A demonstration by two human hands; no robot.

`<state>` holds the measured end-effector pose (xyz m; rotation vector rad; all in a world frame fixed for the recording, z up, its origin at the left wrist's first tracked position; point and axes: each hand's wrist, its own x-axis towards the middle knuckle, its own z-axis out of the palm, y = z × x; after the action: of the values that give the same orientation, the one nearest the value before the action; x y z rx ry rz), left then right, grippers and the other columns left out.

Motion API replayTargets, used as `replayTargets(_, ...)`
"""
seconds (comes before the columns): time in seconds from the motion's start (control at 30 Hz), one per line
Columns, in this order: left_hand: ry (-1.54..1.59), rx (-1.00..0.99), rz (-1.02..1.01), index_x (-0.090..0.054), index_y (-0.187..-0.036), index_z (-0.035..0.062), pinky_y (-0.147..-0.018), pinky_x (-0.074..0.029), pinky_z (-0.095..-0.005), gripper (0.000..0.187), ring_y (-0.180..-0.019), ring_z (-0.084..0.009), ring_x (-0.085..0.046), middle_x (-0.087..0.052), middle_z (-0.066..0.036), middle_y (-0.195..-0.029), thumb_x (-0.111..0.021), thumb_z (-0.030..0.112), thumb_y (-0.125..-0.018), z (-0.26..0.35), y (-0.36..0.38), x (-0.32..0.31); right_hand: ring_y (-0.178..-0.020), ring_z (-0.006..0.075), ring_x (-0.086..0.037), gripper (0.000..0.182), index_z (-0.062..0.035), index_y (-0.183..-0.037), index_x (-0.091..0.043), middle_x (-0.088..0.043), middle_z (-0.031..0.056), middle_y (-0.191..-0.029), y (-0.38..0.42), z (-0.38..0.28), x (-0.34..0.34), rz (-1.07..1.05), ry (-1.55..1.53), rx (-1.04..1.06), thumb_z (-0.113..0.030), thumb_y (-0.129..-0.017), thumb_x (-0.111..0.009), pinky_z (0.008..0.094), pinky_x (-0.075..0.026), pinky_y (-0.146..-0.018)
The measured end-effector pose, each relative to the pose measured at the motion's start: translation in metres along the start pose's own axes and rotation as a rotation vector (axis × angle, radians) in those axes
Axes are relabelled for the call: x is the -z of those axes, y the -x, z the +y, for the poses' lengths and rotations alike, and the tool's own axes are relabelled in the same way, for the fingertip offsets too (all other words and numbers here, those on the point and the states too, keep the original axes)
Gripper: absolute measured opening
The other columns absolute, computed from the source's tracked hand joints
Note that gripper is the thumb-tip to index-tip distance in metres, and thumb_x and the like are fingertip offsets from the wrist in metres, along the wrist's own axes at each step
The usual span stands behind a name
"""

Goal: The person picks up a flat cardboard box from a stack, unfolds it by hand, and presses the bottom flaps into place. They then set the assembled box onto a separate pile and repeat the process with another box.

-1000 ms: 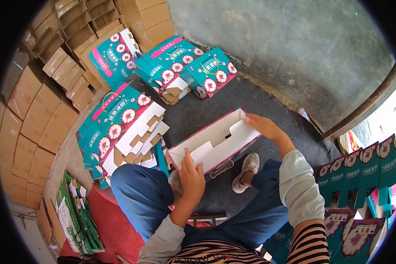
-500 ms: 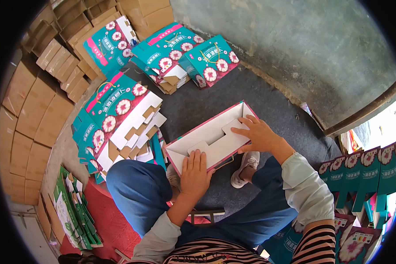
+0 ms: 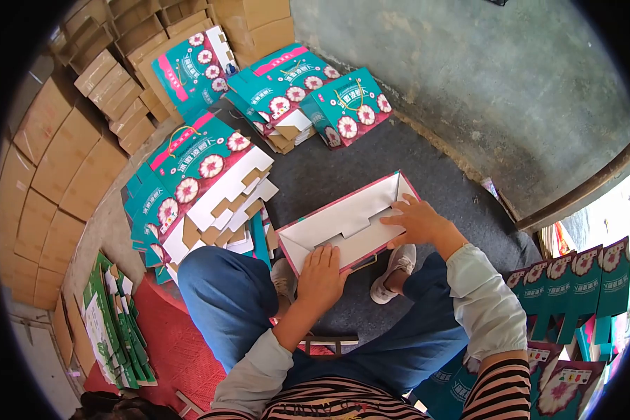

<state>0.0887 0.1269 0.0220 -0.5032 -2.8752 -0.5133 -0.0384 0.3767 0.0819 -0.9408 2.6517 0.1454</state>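
Between my knees is a carton gift box [image 3: 350, 222], its white inside facing up and a maroon edge along its rim. Two white bottom flaps lie partly folded inside it, with a dark gap between them. My left hand [image 3: 320, 280] rests with fingers stretched flat on the flap at the near left end, the thumb outside the near wall. Over the right end, my right hand [image 3: 427, 225] has its fingers spread and touching the other flap. The box's lower outer side is hidden from me.
Flattened teal boxes [image 3: 196, 175] are stacked at left, with upright teal boxes [image 3: 353, 108] behind. Brown cartons [image 3: 70, 161] line the left wall. Green folded cardboard [image 3: 115, 322] stands on a red mat [image 3: 168, 343]. More teal boxes [image 3: 563, 280] stand at right.
The two flaps sit lower inside the box and the gap between them looks narrower. Both hands have pressed slightly inward. The whole view has shifted a little.
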Motion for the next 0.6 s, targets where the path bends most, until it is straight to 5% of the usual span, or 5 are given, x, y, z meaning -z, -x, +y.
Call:
replayTargets(0.17,0.207,-0.030,0.218,-0.048,-0.124,-0.0032,-0.102,-0.033,-0.0453,0.055,-0.122,-0.0377,-0.043,-0.046,-0.024,-0.131,-0.064,0.031,-0.084,0.002,0.005,0.026,-0.127,0.0350,-0.041,0.066,-0.0158,-0.128,-0.056,-0.048,0.0150,-0.135,0.010,0.007,-0.010,0.304,-0.277,0.003,-0.058,-0.078,-0.062,0.0454,-0.037,-0.101)
replayTargets(0.27,0.190,0.197,0.478,-0.047,-0.126,-0.0028,-0.103,-0.033,-0.0457,0.053,-0.124,-0.0402,-0.040,-0.044,-0.025,-0.133,-0.063,0.027,-0.085,-0.019,0.005,0.049,-0.118,0.0332,-0.051,0.058,-0.0090,-0.125,-0.056,-0.054,0.0172,-0.127,0.009,0.021,0.001,0.464,-0.668,-0.193,-0.050,-0.084,-0.060,0.0397,-0.041,-0.097)
replayTargets(0.33,0.520,0.597,0.511,-0.046,-0.128,-0.0031,-0.103,-0.032,-0.0428,0.056,-0.126,-0.0395,-0.039,-0.043,-0.023,-0.135,-0.057,0.037,-0.090,-0.059,0.002,0.025,-0.111,0.0329,-0.056,0.053,-0.0066,-0.123,-0.057,-0.057,0.0173,-0.122,0.002,0.038,-0.005,0.538,-0.711,-0.387,-0.045,-0.087,-0.058,0.0370,-0.042,-0.095)
replayTargets(0.47,1.521,1.430,0.032,-0.039,-0.139,0.0027,-0.097,-0.024,-0.0674,0.109,-0.131,-0.0391,-0.033,-0.025,-0.016,-0.151,-0.033,0.088,-0.071,-0.117,-0.010,0.000,-0.101,0.0246,-0.060,0.064,0.0005,-0.122,-0.057,-0.063,0.0141,-0.113,-0.039,0.089,-0.061,0.473,-1.082,-0.563,-0.055,-0.094,-0.042,0.0367,-0.044,-0.090)
replayTargets(0.6,1.762,1.394,-0.277,-0.041,-0.140,0.0114,-0.101,-0.021,-0.0653,0.101,-0.132,-0.0382,-0.032,-0.031,-0.013,-0.149,-0.039,0.085,-0.071,-0.088,-0.019,0.016,-0.096,0.0215,-0.060,0.086,0.0007,-0.114,-0.063,-0.065,0.0121,-0.108,-0.047,0.088,-0.060,0.292,-1.363,-0.564,-0.073,-0.087,-0.029,0.0322,-0.045,-0.083)
